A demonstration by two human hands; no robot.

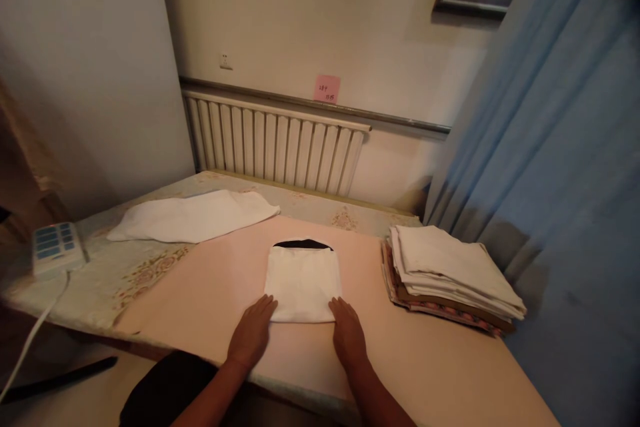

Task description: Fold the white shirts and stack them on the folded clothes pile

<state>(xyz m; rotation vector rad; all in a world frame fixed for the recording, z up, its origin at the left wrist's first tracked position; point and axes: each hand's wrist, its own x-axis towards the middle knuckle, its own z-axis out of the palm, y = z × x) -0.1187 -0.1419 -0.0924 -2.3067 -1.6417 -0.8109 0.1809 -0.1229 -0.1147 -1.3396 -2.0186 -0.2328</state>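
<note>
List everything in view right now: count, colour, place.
folded cloth: one, white, table centre, near edge
dark piece: one, black, showing at the folded cloth's far edge
flat cloth: one, white, far left of table
stack of folded cloths: one, white on top, brownish layers beneath, table right
table: one, pink top, floral cover on the left
power strip: one, white with blue, left edge
cable: one, white, hanging off left
radiator: one, white, back wall
note: one, pink, above radiator
curtain: one, blue, right
left hand: flat, at the cloth's near left corner
right hand: flat, at the near right corner
</note>
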